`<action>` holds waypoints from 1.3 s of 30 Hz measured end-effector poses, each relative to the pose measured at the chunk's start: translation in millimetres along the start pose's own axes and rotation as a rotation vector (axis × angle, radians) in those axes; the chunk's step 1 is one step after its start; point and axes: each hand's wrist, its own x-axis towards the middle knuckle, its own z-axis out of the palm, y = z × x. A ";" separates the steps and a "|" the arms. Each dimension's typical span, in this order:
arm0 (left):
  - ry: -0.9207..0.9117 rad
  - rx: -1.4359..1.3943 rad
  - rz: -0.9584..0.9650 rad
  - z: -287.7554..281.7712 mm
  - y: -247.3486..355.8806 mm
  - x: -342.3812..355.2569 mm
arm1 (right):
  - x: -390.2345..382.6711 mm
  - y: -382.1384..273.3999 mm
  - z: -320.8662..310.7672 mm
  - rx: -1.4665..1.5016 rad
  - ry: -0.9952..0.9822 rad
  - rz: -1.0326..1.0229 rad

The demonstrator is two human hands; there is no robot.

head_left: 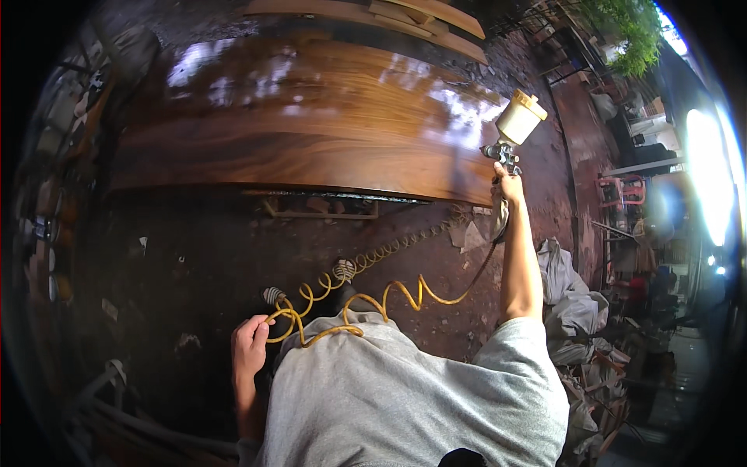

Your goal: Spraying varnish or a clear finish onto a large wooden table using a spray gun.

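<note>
My right hand (508, 185) grips a spray gun (504, 152) at the end of an outstretched arm. On top of the gun sits a whitish cup (520, 121) with a yellow lid, tilted to the right. The gun is above the right end of a long, glossy brown wooden slab (311, 148). A yellow coiled air hose (397, 288) runs from below the gun across my front. My left hand (250, 342), low at my left side, is closed on a loop of that hose. More coils trail over the floor toward the slab's underside.
Wooden boards (412, 19) lie beyond the slab. Crumpled grey-white sacks (572, 288) and scraps line the right side, with a pink stool (622, 191) farther off. Pale bars (117, 401) lie at the lower left. My feet (344, 269) stand on the dark floor among the hose coils.
</note>
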 end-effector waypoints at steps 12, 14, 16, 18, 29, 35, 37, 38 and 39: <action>0.007 0.062 0.058 -88.5 -28.3 10.6 | -49.1 -65.1 104.2 0.061 -0.076 0.037; 0.015 0.080 0.079 -99.7 -31.8 18.5 | -58.8 -78.5 118.2 0.046 -0.091 0.034; -0.002 0.108 0.059 -107.6 -37.0 25.3 | -66.8 -78.5 128.9 0.095 -0.100 0.026; 0.012 0.099 0.087 -110.4 -36.8 36.5 | -65.3 -77.0 136.6 0.112 -0.102 0.034; -0.052 0.047 0.123 -141.6 -48.1 75.4 | -110.9 -117.2 181.2 0.076 -0.152 0.065; -0.096 0.089 0.172 -179.1 -51.9 91.1 | -128.3 -134.0 208.5 0.138 -0.214 0.056; -0.111 0.135 0.173 -198.1 -53.6 92.3 | -143.0 -147.9 215.4 0.154 -0.212 0.097; -0.089 0.114 0.196 -204.6 -55.8 92.8 | -149.8 -157.0 218.5 0.122 -0.198 0.111; -0.089 0.112 0.194 -210.1 -60.1 91.5 | -156.1 -165.2 222.7 0.089 -0.183 0.127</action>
